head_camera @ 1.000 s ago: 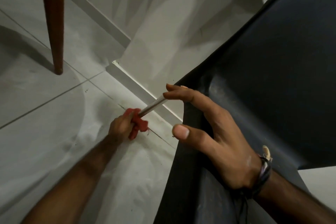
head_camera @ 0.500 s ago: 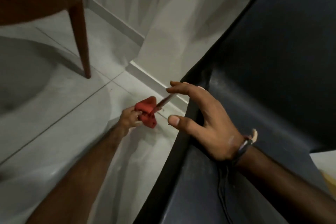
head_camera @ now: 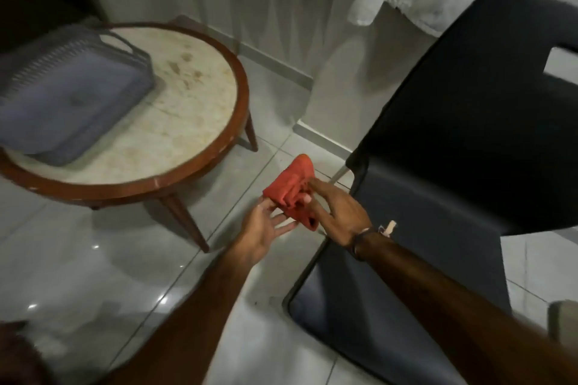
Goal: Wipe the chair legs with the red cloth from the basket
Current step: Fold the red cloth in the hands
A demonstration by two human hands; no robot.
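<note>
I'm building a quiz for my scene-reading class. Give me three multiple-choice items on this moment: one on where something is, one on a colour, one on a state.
1. Where does the basket sit?
A. on the round table
B. on the chair seat
C. on the floor

2. What colour is the cloth between the hands?
A. blue
B. white
C. red

3. What is the state of the cloth?
A. spread flat on the floor
B. bunched up, held in the air by both hands
C. wrapped round a chair leg

Answers:
1. A, the grey basket rests on the table's pale top, towards its left side.
2. C, it is plainly red against the grey tiles.
3. B, the left hand and right hand both touch it above the floor, beside the dark chair.
</note>
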